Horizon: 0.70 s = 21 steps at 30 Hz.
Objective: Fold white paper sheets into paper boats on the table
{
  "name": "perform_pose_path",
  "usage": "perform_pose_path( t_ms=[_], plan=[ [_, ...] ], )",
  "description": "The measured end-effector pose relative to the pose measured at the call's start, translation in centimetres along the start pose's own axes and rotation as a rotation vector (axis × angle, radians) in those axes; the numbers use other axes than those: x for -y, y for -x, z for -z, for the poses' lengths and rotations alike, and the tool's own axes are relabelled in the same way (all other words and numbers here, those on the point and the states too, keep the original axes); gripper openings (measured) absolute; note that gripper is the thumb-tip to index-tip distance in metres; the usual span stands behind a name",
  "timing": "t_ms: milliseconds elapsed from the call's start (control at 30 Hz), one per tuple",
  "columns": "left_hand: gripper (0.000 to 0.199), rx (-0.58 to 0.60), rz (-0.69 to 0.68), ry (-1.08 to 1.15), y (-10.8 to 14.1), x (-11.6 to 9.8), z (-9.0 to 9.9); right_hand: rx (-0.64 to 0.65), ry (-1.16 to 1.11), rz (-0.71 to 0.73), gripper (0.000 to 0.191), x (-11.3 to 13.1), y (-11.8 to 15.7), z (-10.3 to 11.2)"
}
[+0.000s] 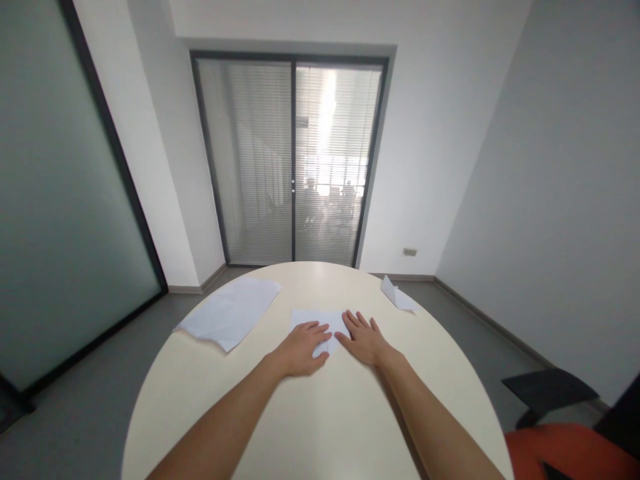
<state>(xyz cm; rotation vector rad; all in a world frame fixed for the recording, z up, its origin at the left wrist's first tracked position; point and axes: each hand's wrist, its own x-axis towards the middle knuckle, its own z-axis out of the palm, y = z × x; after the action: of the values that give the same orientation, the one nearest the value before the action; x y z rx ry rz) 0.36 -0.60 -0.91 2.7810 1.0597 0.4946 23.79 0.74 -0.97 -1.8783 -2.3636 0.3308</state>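
A small sheet of white paper [316,316] lies on the round cream table [320,427], partly hidden under both hands. My left hand [303,348] rests palm down over the paper's left part, its fingers apart and pointing right. On the paper's right edge, my right hand [364,338] lies flat with its fingers spread. A narrow gap separates the two hands, and paper shows between them. Neither hand is closed around anything.
Large white sheets [233,310] lie at the table's back left, one corner near the edge. A folded white paper [399,297] stands partly raised at the back right. An orange chair [570,450] with a black armrest [550,389] is at the lower right.
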Motion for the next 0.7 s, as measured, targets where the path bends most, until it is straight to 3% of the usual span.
perform_pose_path(
  t_ms=[167, 500, 600, 700],
  plan=[
    [0.052, 0.005, 0.01, -0.006, -0.05, -0.08, 0.19, -0.04, 0.018, -0.118, 0.076, -0.04, -0.1, 0.03],
    [0.049, -0.01, 0.013, -0.021, -0.02, -0.6, 0.38, -0.145, 0.025, -0.087, 0.075, -0.18, -0.24, -0.08],
    [0.056, 0.015, 0.037, -0.037, -0.01, -0.51, 0.19, -0.189, 0.015, -0.029, 0.066, 0.14, -0.12, 0.18],
    [0.059, 0.036, 0.063, -0.041, 0.01, -0.27, -0.01, -0.114, -0.016, 0.086, 0.064, 0.41, 0.14, 0.42]
  ],
)
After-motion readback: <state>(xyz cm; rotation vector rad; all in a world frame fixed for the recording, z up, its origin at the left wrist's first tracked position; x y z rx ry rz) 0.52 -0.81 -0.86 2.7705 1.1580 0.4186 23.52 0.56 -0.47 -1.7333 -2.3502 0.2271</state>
